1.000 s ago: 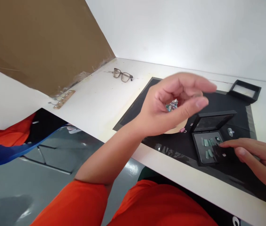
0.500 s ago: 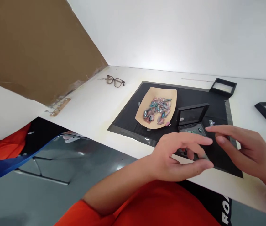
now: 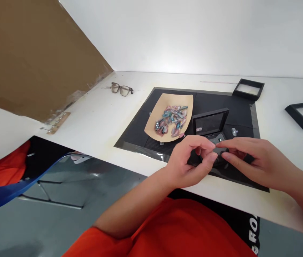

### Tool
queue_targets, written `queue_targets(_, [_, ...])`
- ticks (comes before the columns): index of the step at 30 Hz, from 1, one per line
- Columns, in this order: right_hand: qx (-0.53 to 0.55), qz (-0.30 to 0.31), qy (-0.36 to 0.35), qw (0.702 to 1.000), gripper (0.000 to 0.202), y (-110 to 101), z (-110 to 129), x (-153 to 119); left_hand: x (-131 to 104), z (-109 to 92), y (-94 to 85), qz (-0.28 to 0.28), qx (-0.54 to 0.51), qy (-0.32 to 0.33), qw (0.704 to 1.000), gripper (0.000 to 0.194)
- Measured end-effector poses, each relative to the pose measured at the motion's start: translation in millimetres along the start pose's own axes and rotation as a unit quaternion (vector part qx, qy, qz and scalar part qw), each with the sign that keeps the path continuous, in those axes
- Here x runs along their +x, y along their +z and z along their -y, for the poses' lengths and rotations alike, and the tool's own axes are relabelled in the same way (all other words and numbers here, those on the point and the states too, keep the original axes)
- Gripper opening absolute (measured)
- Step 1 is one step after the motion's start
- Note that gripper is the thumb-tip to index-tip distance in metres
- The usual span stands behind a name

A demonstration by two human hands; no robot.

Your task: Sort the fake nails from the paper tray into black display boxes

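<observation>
My left hand (image 3: pixel 190 162) is bent into a pinch, thumb and forefinger tips close together. Its fingertips meet those of my right hand (image 3: pixel 258 160), whose thumb and forefinger are also drawn close. Whatever lies between the fingertips is too small and hidden to name. Just behind my fingers stands a small black case (image 3: pixel 210 123) with its clear lid raised; small greenish pieces in its base are mostly covered by my hands. To the left, a tan paper tray (image 3: pixel 152 125) holds a pile of shiny pink and teal false nails (image 3: pixel 174 119).
A black mat (image 3: pixel 140 123) lies under the tray and case. A clear decorated piece (image 3: pixel 234 132) rests right of the case. Two black frames (image 3: pixel 249 89) lie at the right. Eyeglasses (image 3: pixel 121 89) sit at the back left. A brown board (image 3: pixel 33 57) rises at the left.
Both hands have come together at the fingertips, in front of the case. My left thumb and forefinger have closed towards each other. The view has shifted slightly.
</observation>
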State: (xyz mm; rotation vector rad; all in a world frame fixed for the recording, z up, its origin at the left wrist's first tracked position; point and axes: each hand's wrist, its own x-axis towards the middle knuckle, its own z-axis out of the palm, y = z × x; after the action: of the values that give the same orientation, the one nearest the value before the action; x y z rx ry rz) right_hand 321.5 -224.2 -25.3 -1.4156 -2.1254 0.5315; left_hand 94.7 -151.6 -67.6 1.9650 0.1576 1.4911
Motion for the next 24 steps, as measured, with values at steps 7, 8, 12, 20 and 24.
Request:
queue_targets(7, [0.002,0.088,0.036,0.995,0.046,-7.7,-5.4,1.7,1.2,-0.8,0.1,0.016,0.047,0.055,0.997,0.016])
queue_targets(8, [0.002,0.111,0.047,0.993,0.049,-9.6,-7.2,0.9,1.4,-0.7,1.2,0.02,0.055,0.066,0.996,0.016])
queue_targets(12, [0.0,0.191,0.095,0.977,0.057,-16.5,-19.2,-3.1,1.0,-0.4,6.1,0.039,0.068,0.087,0.993,0.025])
queue_targets(20, [0.01,0.224,0.131,0.966,0.045,-15.3,-25.6,-6.4,-1.8,-1.1,8.2,0.025,0.065,0.101,0.992,0.026])
queue_targets(24, [0.024,0.219,0.138,0.966,0.041,-10.4,-25.7,-10.8,-3.4,0.1,9.9,0.022,0.067,0.098,0.993,0.025])
